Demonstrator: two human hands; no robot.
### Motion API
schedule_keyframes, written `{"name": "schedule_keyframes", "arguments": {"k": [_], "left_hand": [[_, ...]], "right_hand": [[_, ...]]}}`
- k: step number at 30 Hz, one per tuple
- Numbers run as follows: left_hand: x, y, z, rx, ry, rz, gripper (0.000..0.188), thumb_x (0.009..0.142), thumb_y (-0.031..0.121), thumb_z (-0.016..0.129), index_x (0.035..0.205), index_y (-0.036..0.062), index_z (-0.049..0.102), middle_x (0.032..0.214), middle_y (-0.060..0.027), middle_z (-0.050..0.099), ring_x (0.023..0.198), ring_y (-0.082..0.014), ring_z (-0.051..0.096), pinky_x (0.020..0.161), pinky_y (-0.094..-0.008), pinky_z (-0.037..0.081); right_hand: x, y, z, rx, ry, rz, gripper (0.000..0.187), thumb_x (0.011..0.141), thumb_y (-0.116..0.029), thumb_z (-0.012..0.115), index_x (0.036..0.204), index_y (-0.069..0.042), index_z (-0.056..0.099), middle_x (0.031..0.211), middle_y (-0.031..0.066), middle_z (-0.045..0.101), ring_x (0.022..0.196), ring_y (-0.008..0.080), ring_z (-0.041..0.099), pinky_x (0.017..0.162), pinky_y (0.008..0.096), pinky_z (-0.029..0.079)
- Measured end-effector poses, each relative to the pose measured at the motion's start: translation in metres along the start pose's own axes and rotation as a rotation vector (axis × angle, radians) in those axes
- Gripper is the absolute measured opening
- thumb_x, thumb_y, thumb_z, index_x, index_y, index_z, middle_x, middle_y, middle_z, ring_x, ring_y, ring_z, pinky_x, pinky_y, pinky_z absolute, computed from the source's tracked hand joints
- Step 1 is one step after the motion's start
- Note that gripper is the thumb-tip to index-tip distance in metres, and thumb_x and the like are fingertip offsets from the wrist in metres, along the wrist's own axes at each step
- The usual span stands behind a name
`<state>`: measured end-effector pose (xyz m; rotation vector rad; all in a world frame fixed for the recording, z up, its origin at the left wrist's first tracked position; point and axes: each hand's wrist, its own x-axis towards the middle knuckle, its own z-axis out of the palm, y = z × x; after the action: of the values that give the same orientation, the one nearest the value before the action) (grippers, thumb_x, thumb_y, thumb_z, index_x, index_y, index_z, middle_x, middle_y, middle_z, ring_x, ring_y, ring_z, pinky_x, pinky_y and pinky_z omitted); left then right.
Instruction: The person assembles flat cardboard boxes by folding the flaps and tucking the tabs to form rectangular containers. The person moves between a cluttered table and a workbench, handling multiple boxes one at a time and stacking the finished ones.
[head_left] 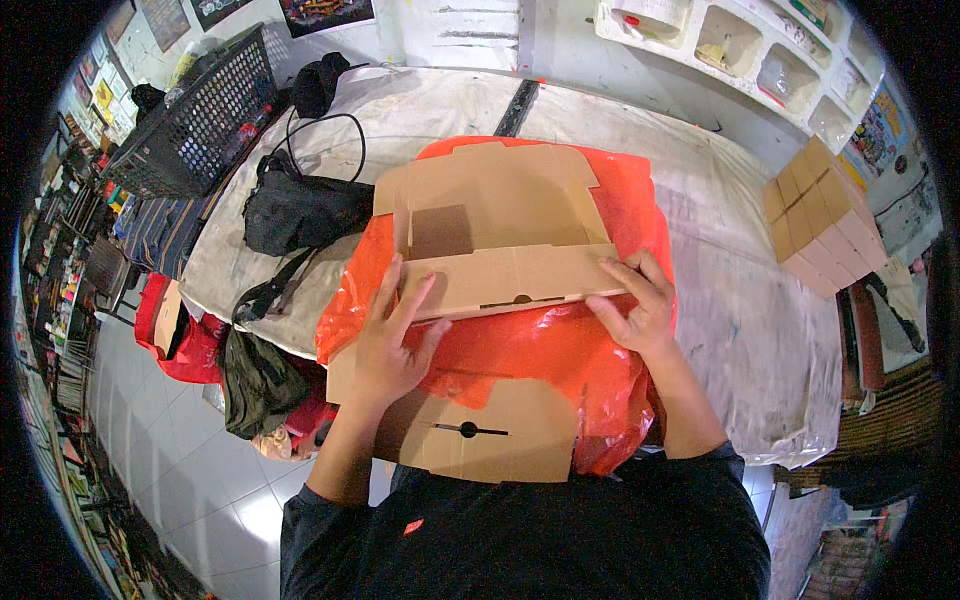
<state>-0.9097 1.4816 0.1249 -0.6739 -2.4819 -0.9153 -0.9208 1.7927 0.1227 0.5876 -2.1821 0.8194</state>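
Observation:
A brown cardboard box [515, 275], partly folded up, lies on red-orange plastic with its lid flap [510, 185] raised at the back. Its front wall has a slot with a small round notch. My left hand [398, 345] rests at the front left corner, fingers stretched out and apart against the cardboard. At the front right corner, my right hand [640, 305] grips the box, fingers bent over the top edge and thumb against the front. A flat cardboard piece [490, 440] with a slot and round hole sits close to my body, partly under the plastic.
Red-orange plastic [640, 200] covers the middle of the cloth-covered table [735, 300]. To the left lie a black bag [300, 210] and a strap. A grey plastic basket [200, 120] stands at the back left. Several stacked brown boxes [825, 220] sit at the right edge.

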Motion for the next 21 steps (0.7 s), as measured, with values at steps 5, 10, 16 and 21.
{"name": "schedule_keyframes", "arguments": {"k": [5,10,16,21], "left_hand": [[0.005,0.009,-0.009,0.328,0.084,0.122,0.043,0.075,0.022,0.067,0.115,0.0088,0.056,0.13,-0.0126,0.046,0.123,-0.028,0.041,0.104,-0.0511,0.02],[0.007,0.009,-0.012,0.314,-0.047,0.095,0.035,0.077,0.018,0.064,0.11,0.0071,0.058,0.119,-0.0064,0.056,0.112,-0.0228,0.05,0.095,-0.0467,0.03],[0.018,0.001,-0.024,0.202,-0.121,0.124,0.03,0.077,0.016,0.062,0.106,0.0061,0.059,0.107,-0.0086,0.061,0.099,-0.0264,0.056,0.087,-0.0413,0.037],[0.017,0.003,-0.026,0.274,-0.094,0.172,0.026,0.077,0.015,0.062,0.102,0.0071,0.06,0.1,-0.0068,0.063,0.094,-0.0252,0.058,0.084,-0.0404,0.038]], "right_hand": [[0.01,-0.002,0.003,-0.108,0.051,-0.17,0.045,0.06,-0.027,0.079,0.096,-0.007,0.062,0.1,0.0093,0.056,0.086,0.0251,0.055,0.075,0.0401,0.043],[0.004,0.008,0.002,-0.129,-0.061,-0.165,0.048,0.056,-0.028,0.081,0.095,-0.007,0.062,0.11,0.0078,0.057,0.096,0.027,0.054,0.078,0.0418,0.042],[0.005,0.003,0.01,0.058,-0.018,-0.114,0.065,0.058,-0.019,0.081,0.115,-0.009,0.052,0.117,0.011,0.054,0.102,0.0298,0.054,0.087,0.0402,0.043],[0.004,0.007,0.008,0.049,-0.137,0.045,0.078,0.059,-0.019,0.081,0.126,-0.011,0.041,0.119,0.0133,0.052,0.105,0.0318,0.054,0.088,0.0404,0.045]]}}
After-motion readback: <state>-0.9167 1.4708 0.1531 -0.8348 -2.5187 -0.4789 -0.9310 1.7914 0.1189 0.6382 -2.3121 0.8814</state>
